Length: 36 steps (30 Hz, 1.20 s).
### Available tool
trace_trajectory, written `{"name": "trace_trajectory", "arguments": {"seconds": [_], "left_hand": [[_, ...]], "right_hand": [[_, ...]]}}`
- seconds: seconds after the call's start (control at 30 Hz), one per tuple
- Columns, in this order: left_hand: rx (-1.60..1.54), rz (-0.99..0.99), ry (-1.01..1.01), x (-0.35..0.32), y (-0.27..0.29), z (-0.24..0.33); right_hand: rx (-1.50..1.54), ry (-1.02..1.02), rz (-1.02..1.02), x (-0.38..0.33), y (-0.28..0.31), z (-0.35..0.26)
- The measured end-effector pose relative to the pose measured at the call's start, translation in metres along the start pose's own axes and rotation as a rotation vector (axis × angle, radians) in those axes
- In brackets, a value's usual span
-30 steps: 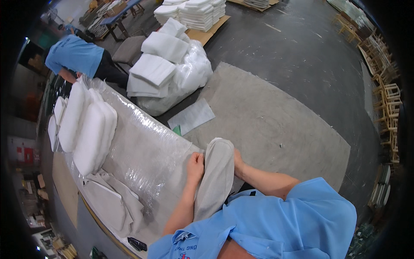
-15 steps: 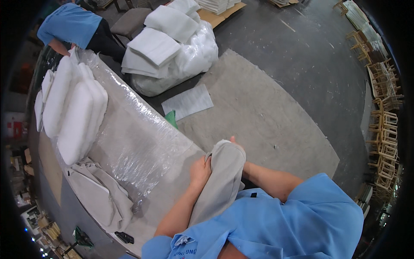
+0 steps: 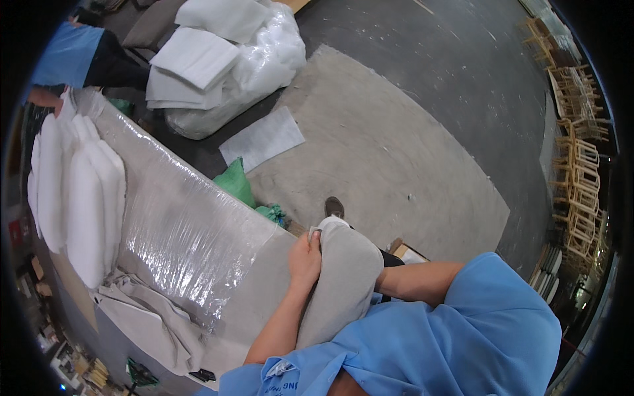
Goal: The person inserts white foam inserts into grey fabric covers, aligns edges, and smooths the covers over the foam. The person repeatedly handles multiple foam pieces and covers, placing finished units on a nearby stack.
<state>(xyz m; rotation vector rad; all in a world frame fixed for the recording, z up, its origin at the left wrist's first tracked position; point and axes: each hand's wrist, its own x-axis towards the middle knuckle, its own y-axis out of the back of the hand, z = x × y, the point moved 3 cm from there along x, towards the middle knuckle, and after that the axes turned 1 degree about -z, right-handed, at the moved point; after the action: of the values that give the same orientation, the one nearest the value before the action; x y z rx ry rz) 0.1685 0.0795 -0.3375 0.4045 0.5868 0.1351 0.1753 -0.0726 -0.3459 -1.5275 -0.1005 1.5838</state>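
Note:
Against my front I have a grey fabric cushion cover [image 3: 343, 277], bulging, with a little white padding [image 3: 335, 223] showing at its far end. My left hand [image 3: 305, 261] grips the cover's left edge near that end, thumb on top and fingers closed. My right forearm [image 3: 416, 280] reaches in from the right, and the hand itself is hidden behind the cover. To the left, a plastic-wrapped table [image 3: 191, 231] carries a heap of grey fabric covers [image 3: 148, 323] and upright white padding pieces [image 3: 86, 198].
Beyond the table lies a big plastic bag of white padding [image 3: 264, 72] with folded sheets on it. A white sheet [image 3: 263, 136] and green sacks [image 3: 236, 183] are by the table's edge. A co-worker [image 3: 72, 56] stands far left. Wooden chair frames [image 3: 581, 198] line the right.
The cover's far end has turned toward the right and its side now faces up. My right fingers, visible before, are now hidden. The view has shifted, showing my shoe and more green sacks.

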Motion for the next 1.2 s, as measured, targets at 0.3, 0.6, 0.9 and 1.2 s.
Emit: {"name": "trace_trajectory", "arguments": {"seconds": [0.3,0.6,0.9,1.2], "left_hand": [[-0.061,-0.030,-0.079,-0.002,0.012,0.000],[-0.024,0.038,-0.083,0.003,0.000,0.012],[0.048,-0.037,-0.128,0.033,-0.012,0.007],[0.053,-0.061,-0.147,0.036,-0.001,0.010]], "right_hand": [[-0.577,0.638,0.165,0.017,0.011,-0.024],[-0.563,0.528,0.240,0.042,0.050,-0.013],[-1.067,0.666,0.531,0.033,0.039,0.009],[-0.994,0.663,0.592,0.030,0.024,0.006]]}}
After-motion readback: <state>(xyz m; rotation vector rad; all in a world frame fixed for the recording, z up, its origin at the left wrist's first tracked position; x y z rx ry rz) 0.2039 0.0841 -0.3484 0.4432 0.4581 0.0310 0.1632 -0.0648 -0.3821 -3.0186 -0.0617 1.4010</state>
